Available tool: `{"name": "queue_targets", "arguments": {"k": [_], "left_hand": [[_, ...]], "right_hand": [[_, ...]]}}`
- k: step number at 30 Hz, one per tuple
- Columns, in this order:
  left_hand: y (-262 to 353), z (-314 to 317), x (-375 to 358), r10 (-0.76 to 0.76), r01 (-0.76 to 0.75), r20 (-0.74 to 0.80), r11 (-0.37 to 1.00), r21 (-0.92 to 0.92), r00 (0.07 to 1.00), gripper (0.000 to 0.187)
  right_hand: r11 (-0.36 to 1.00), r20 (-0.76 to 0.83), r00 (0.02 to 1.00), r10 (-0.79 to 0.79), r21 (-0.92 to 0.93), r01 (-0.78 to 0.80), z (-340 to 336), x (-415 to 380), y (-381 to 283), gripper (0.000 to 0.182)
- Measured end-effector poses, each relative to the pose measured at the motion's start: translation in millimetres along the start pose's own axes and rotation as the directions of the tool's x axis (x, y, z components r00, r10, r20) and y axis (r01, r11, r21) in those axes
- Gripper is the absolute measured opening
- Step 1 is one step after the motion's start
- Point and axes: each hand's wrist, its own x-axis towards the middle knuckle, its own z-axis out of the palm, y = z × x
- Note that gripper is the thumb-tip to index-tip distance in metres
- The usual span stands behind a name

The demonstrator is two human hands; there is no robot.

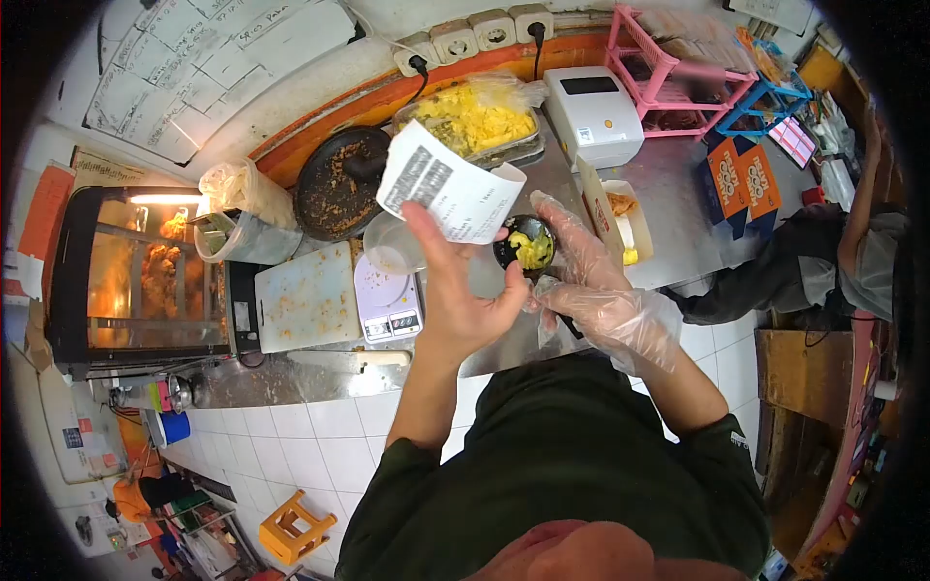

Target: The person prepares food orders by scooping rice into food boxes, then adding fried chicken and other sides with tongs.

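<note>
My bare left hand (450, 290) has a printed paper slip (450, 184) with a barcode between its fingers. The thumb sticks out to the right, its tip close to the plastic glove on my other hand. My gloved right hand (596, 290) curves its fingers around the side of a small black bowl (501, 254). Inside the bowl lies soft yellow food (531, 250). A short black piece shows under the glove; its kind is hidden. Behind my left hand stands a clear round tub (392, 240), partly covered.
A digital scale (387, 300), cutting board (308, 300) and knife (373, 357) lie left. Behind are a stone mortar (315, 198), a tray of yellow food (484, 121) and a label printer (593, 116). An open food carton (620, 218) stands right; another person (814, 252) is beyond.
</note>
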Motion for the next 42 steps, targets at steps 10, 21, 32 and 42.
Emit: {"name": "queue_targets", "arguments": {"k": [10, 21, 32, 42], "left_hand": [[29.8, 80.2, -8.4, -0.018, -0.043, 0.12, 0.87, 0.491, 0.993, 0.096], [100.2, 142.8, -16.3, -0.139, 0.207, -0.255, 0.942, 0.263, 0.957, 0.092], [170.8, 95.7, -45.6, -0.15, 0.383, -0.53, 0.85, 0.362, 0.835, 0.099], [168.7, 47.8, -268.4, -0.203, 0.848, -0.86, 0.378, 0.372, 0.468, 0.098]], "right_hand": [[0.983, 0.065, 0.987, -0.15, -0.099, 0.156, -59.1, -46.6, -3.6, 0.082], [1.0, 0.197, 0.98, -0.011, 0.001, 0.011, -128.0, -97.9, -15.2, 0.084], [0.996, 0.316, 0.949, 0.019, 0.078, -0.046, -130.8, -99.5, -3.6, 0.08], [0.998, 0.279, 0.958, 0.062, 0.014, -0.069, -149.5, -87.2, 12.5, 0.08]]}}
